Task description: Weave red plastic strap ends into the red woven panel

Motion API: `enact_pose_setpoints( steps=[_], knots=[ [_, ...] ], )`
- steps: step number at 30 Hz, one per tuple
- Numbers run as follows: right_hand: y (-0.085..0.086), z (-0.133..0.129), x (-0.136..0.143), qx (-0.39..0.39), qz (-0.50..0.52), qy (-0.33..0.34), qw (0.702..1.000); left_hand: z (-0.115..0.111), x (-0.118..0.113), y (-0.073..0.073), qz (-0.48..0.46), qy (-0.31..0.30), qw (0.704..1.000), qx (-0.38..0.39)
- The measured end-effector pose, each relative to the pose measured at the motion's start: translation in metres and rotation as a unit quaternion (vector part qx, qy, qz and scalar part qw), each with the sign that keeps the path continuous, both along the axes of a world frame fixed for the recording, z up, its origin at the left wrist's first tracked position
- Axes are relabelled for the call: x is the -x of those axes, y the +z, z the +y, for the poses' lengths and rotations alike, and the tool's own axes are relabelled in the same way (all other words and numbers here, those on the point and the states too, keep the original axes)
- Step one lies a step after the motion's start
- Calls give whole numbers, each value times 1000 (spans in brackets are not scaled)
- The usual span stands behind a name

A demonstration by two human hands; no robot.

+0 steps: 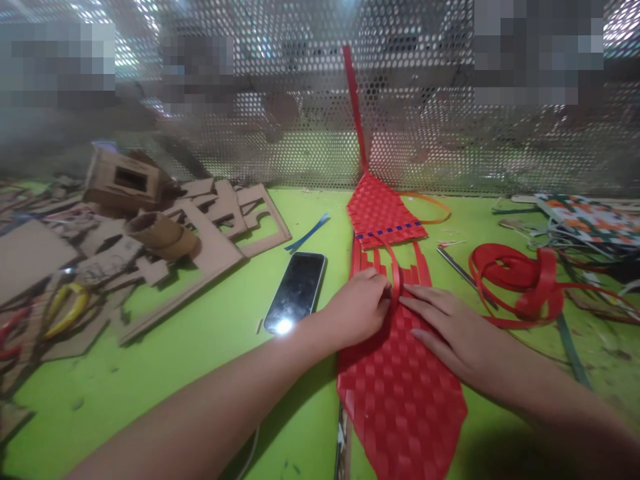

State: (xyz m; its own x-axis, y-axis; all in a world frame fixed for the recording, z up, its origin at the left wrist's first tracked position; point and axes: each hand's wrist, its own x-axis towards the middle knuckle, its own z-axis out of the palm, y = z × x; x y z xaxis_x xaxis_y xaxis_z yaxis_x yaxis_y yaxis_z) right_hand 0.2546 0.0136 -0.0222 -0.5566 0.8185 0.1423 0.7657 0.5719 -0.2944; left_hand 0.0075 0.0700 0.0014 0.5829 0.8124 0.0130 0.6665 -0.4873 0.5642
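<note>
A long piece of red woven strapping (400,387) lies on the green table in front of me. Its far part (383,207) narrows to a point, with a row of dark blue squares across it, and loose parallel strips link the two woven areas. My left hand (363,307) is closed, its fingers pinching a red strip (396,270) that curves up from the weave. Flat on the weave's right side rests my right hand (440,323), fingers stretched out, fingertips close to that strip.
A phone (296,292) lies left of the weave. Cardboard pieces (215,243) and yellow-handled scissors (70,310) are heaped at the left. On the right are a coil of red strap (510,273), a thin metal tool (457,267) and a multicoloured woven piece (590,217). Perforated metal mesh (300,133) stands behind.
</note>
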Motion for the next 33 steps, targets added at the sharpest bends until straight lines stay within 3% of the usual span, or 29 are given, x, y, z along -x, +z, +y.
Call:
enact_pose_setpoints(
  steps=[19,33],
  knots=[
    [3,-1,1,16,-4,-21,1000,-3,-3,4,29,1,1000,8],
    [5,0,4,34,-8,-13,999,7,5,13,-17,98,991,92]
  ],
)
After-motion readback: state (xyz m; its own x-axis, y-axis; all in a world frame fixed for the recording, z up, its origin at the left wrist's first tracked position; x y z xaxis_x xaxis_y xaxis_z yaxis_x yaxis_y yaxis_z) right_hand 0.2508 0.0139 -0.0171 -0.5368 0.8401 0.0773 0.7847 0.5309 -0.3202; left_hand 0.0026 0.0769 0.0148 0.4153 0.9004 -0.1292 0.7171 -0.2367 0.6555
